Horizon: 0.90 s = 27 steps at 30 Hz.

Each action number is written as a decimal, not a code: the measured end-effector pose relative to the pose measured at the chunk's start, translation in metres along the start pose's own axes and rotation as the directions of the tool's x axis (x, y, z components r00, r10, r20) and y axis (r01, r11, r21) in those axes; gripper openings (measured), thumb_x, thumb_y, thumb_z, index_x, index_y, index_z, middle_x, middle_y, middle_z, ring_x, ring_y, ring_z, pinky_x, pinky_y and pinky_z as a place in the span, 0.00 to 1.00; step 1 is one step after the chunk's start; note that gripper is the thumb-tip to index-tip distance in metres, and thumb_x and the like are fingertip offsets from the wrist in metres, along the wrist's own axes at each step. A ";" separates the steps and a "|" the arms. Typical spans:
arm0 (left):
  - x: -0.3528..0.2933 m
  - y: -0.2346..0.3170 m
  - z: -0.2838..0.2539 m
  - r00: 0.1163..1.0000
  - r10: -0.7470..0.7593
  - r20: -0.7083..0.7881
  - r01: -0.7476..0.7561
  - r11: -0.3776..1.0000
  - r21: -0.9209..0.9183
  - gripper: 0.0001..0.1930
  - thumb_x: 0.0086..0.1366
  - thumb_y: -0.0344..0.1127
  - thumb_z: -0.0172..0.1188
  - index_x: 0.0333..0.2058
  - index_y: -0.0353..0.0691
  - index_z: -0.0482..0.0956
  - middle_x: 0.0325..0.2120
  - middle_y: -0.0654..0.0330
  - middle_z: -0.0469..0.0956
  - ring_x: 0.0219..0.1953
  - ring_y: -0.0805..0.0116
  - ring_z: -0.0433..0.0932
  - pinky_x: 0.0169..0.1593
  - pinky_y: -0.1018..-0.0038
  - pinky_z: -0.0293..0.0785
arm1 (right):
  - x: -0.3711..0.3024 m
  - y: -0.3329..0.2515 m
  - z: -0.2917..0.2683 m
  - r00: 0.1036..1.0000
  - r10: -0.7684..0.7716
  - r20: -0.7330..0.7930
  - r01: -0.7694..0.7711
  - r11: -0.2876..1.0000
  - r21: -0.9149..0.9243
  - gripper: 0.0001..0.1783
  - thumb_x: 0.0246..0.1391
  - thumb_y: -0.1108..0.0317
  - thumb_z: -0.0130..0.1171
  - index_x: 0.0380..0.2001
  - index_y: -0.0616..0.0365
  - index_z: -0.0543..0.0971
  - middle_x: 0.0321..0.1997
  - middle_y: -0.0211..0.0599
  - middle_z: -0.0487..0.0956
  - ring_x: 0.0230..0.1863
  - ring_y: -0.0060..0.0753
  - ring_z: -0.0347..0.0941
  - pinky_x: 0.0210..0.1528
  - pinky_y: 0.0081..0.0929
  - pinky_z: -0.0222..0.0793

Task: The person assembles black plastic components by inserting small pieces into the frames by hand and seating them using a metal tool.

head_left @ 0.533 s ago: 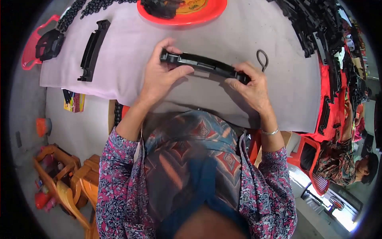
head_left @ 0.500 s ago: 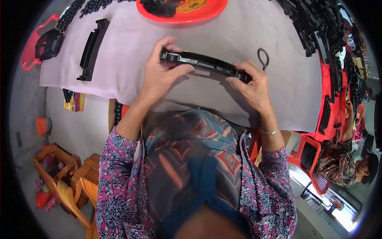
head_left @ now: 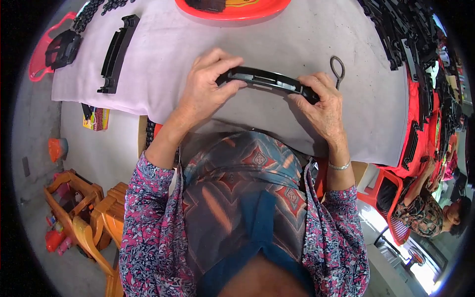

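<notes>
A long, slightly curved black plastic part (head_left: 267,78) is held level above the grey cloth, gripped at both ends. My left hand (head_left: 208,84) closes on its left end, fingers over the top and thumb along the near edge. My right hand (head_left: 321,104) pinches the right end between thumb and fingers. A slot and shiny strips show along the part's near side; both its ends are partly covered by my fingers. Right of my right hand lies a dark metal loop, like a scissors handle (head_left: 338,69). A similar black part (head_left: 118,54) lies on the cloth at the left.
Beyond my hands is a red tray (head_left: 237,19) with black pieces. Many black parts (head_left: 405,34) are piled at the far right, and small black pieces (head_left: 91,15) at the far left. A pink basket (head_left: 39,59) stands at the left edge. Another person (head_left: 425,208) sits at the right.
My left hand has shifted its grip, its fingers now wrapped over the part's left end. The part has turned a little and sits slightly farther right in the view.
</notes>
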<state>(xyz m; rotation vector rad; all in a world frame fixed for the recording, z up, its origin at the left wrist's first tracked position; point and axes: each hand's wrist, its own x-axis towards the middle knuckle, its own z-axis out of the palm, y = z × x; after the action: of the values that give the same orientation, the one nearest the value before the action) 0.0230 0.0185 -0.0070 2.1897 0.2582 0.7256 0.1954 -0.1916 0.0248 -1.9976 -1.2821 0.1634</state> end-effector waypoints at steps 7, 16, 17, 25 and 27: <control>-0.003 0.004 0.001 0.996 0.060 0.072 -0.072 0.982 0.173 0.21 0.49 0.35 0.74 0.44 0.38 0.83 0.38 0.57 0.76 0.45 0.56 0.74 0.52 0.63 0.67 | 0.003 -0.009 -0.006 0.990 0.043 0.134 -0.031 0.995 -0.090 0.17 0.39 0.70 0.70 0.37 0.62 0.82 0.33 0.42 0.75 0.39 0.48 0.73 0.42 0.40 0.71; -0.002 0.002 0.002 0.995 0.064 0.071 -0.074 0.986 0.149 0.21 0.49 0.34 0.74 0.44 0.38 0.82 0.38 0.57 0.76 0.45 0.55 0.73 0.52 0.62 0.66 | 0.036 0.001 -0.027 0.982 0.014 0.189 -0.058 0.972 0.228 0.13 0.46 0.72 0.70 0.37 0.62 0.81 0.32 0.30 0.75 0.32 0.24 0.71 0.37 0.25 0.69; -0.002 0.002 0.001 0.996 0.060 0.072 -0.070 0.987 0.144 0.21 0.49 0.34 0.74 0.43 0.39 0.82 0.39 0.57 0.76 0.45 0.55 0.73 0.52 0.62 0.66 | 0.044 0.001 -0.027 0.985 0.057 0.165 -0.100 0.960 0.260 0.11 0.49 0.73 0.68 0.38 0.62 0.81 0.32 0.28 0.76 0.32 0.21 0.71 0.36 0.24 0.69; 0.001 0.003 0.001 0.994 0.081 0.068 -0.088 0.989 0.114 0.21 0.49 0.33 0.73 0.43 0.38 0.82 0.36 0.57 0.74 0.44 0.55 0.72 0.52 0.62 0.66 | 0.137 0.021 -0.006 0.993 0.111 -0.025 -0.103 0.969 0.227 0.09 0.59 0.71 0.60 0.40 0.62 0.82 0.29 0.28 0.80 0.31 0.17 0.72 0.36 0.20 0.70; 0.000 0.004 0.001 0.995 0.086 0.056 -0.091 0.990 0.104 0.20 0.49 0.33 0.73 0.43 0.38 0.82 0.36 0.57 0.74 0.44 0.55 0.72 0.51 0.62 0.66 | 0.164 0.037 0.009 0.991 0.056 -0.120 -0.024 0.968 0.250 0.10 0.60 0.69 0.59 0.41 0.61 0.83 0.29 0.30 0.81 0.31 0.20 0.74 0.38 0.23 0.72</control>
<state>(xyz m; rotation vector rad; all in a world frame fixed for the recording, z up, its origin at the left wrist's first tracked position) 0.0234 0.0154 -0.0048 2.3300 0.1776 0.7170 0.2990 -0.0598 0.0397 -1.7907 -1.0856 0.2034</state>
